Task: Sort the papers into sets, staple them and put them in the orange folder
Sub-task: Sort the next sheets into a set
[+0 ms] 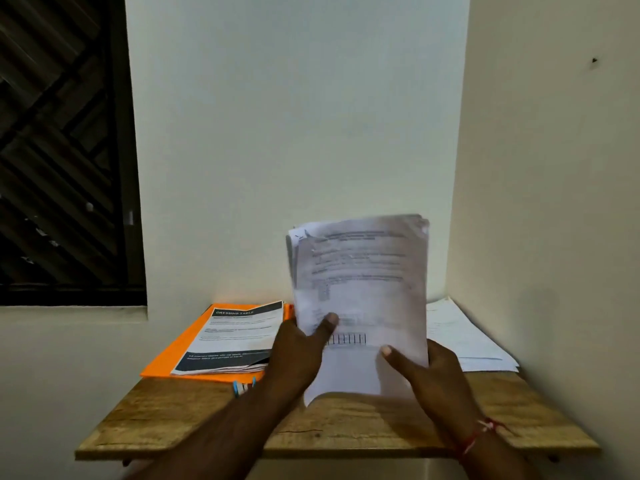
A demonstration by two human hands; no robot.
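White paper stack [360,299] upright above wooden shelf [194,420], blurred. Left hand [298,351] and right hand [429,372] both closed on stack's lower edges, thumbs in front. Orange folder [180,351] lies left.

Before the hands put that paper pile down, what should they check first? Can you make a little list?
1. Both hands grip the stack: left hand and right hand hold the paper stack: ok.
2. Stack edges even: top corners fan out: not ok.
3. Bare spot on wooden table in front: ok.
4. Orange folder reachable: ok, but printed sheets lie on it.
5. Stapler ready: small blue object near the left wrist: cannot tell.
6. Other white papers sorted: cannot tell.
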